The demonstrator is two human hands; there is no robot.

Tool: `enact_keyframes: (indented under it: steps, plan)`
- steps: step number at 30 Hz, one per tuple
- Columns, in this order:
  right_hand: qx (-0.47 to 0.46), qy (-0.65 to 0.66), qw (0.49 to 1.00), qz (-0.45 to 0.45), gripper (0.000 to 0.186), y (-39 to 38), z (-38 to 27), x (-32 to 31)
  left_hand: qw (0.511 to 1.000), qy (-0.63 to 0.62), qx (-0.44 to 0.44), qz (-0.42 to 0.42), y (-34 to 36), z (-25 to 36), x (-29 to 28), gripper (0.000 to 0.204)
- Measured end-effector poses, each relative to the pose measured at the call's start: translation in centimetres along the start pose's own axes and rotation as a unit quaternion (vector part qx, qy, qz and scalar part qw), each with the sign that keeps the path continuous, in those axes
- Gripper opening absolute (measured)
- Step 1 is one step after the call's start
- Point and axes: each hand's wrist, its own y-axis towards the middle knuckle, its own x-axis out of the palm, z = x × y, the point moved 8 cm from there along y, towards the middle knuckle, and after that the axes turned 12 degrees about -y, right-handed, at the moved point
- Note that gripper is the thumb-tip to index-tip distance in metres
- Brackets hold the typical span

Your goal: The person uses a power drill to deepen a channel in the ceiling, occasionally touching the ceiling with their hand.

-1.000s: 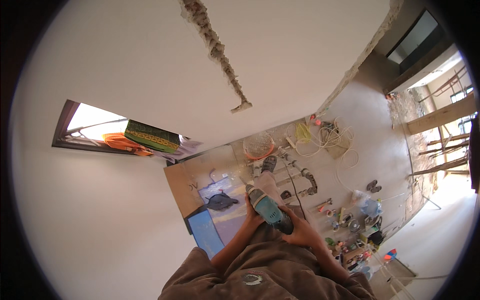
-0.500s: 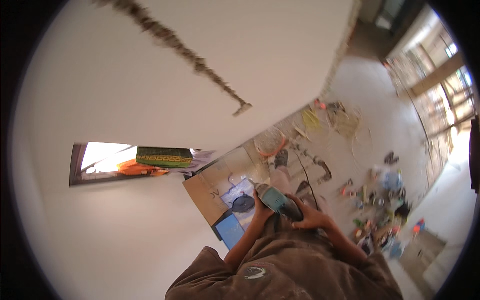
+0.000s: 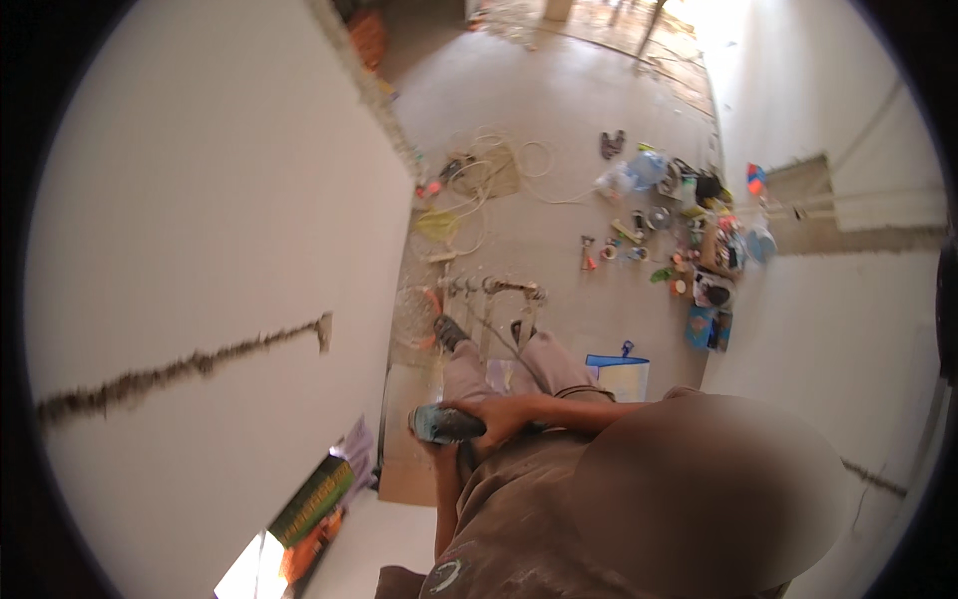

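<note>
A teal and black power drill (image 3: pixel 436 422) is held at waist height over my legs. My right hand (image 3: pixel 490 419) wraps round its dark rear end. My left hand (image 3: pixel 429 444) is at the drill's front end, its fingers mostly hidden beneath the tool. A cord (image 3: pixel 509 339) runs across the floor between my feet, and pipes with fittings (image 3: pixel 511 287) lie just beyond my shoes. An orange-rimmed basin (image 3: pixel 432 302) sits at the wall foot beside my left shoe.
The left wall (image 3: pixel 200 200) has a chased channel (image 3: pixel 200 361) and a low window with draped cloths (image 3: pixel 311 499). Coiled hose (image 3: pixel 534 155) and a yellow bag (image 3: pixel 436 226) lie ahead. Tools and supplies (image 3: pixel 714 250) crowd the right wall's foot. A doorway with scaffolding (image 3: pixel 649 45) is beyond.
The view has swung round, bringing the floor and doorway upright ahead and the channelled wall to the left. The drill now lies sideways in my hands, with my right arm across my body.
</note>
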Motion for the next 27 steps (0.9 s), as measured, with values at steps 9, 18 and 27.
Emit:
enact_keyframes:
  steps: [9,18,27]
  plan:
    - [-0.086,-0.032,0.975,0.202,0.101,1.1,1.3,-2.0,0.97,0.21,-0.001,-0.126,1.9,3.0,5.6,0.061]
    - [0.051,0.102,0.984,0.14,0.102,1.8,3.9,-1.0,0.866,0.42,0.054,-0.268,3.0,4.8,7.5,0.066]
    - [0.071,0.142,0.979,0.125,0.098,1.2,2.9,-1.6,0.922,0.327,-0.055,-0.202,4.6,4.6,6.9,0.076]
